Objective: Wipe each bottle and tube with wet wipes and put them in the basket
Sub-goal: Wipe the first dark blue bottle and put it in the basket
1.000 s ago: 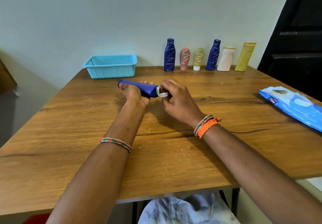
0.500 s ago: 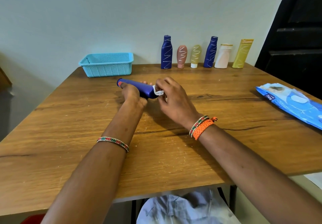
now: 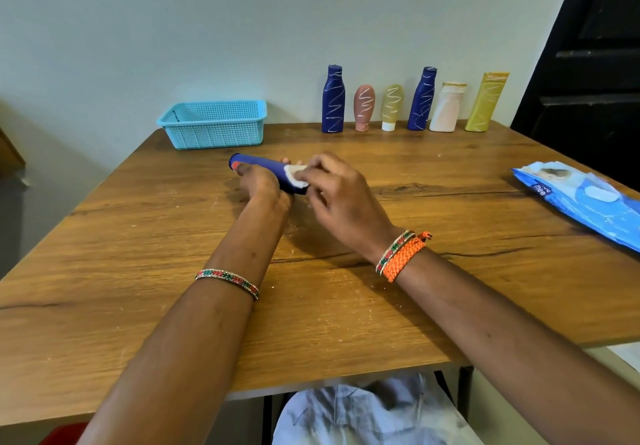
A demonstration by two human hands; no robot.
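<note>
Wipe [image 3: 297, 175] slid up bottle [image 3: 263, 166] under right hand [image 3: 341, 198].

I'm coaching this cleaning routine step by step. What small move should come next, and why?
Probably slide the wipe left along the blue tube toward its cap end. The left hand holds the tube lying over the table, and the right hand presses the wipe only at its right end.
</note>
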